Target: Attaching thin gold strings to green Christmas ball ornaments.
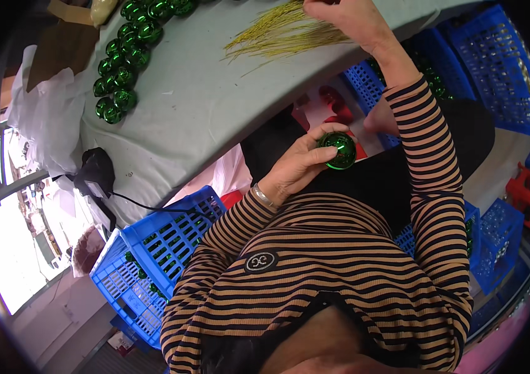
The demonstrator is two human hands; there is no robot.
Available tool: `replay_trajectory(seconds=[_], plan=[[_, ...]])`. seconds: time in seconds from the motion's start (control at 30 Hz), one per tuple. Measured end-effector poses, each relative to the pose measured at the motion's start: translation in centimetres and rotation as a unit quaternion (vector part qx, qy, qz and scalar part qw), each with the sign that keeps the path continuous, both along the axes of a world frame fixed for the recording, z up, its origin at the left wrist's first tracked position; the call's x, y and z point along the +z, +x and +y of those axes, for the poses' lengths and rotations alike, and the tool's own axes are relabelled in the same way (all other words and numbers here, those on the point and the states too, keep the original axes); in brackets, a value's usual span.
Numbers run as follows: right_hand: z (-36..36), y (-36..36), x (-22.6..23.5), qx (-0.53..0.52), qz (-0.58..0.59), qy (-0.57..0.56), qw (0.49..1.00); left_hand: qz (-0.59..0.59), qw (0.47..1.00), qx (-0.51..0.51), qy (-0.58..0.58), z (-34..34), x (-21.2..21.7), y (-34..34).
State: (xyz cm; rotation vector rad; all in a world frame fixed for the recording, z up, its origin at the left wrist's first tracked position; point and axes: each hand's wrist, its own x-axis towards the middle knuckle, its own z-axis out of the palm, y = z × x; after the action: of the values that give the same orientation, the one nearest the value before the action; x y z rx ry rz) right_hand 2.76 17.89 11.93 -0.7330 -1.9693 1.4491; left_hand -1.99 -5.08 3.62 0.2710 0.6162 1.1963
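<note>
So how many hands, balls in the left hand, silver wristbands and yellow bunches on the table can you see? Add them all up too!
Hands: 2, the left hand and right hand
Green ball in the left hand: 1
Silver wristband: 1
Yellow bunch: 1
Total: 5

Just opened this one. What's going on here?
A seated person in a striped top holds a shiny green ball in the left hand, above the lap. The right hand is at one end of a bunch of yellow stems on the table; whether it grips any is unclear. More green balls lie clustered on the table's left.
</note>
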Motion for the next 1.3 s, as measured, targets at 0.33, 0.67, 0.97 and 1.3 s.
replay_trajectory(seconds=[0.33, 0.67, 0.97, 1.3], plan=[[2.1, 0.5, 2.2, 0.008, 0.277, -0.158, 0.948, -0.067, 0.995, 0.039, -0.06, 0.6, -0.9, 0.0], [-7.8, 9.7, -1.2, -0.044, 0.063, -0.179, 0.981, 0.002, 0.995, 0.099, -0.025, 1.7, -1.6, -0.2], [-15.3, 15.8, -4.8, -0.09, 0.054, -0.278, 0.955, -0.106, 0.988, 0.071, -0.086, 3.1, -3.2, 1.1], [-16.5, 17.0, -5.1, -0.093, 0.057, -0.303, 0.947, -0.09, 0.985, 0.061, -0.131, 3.7, -3.9, 2.3]])
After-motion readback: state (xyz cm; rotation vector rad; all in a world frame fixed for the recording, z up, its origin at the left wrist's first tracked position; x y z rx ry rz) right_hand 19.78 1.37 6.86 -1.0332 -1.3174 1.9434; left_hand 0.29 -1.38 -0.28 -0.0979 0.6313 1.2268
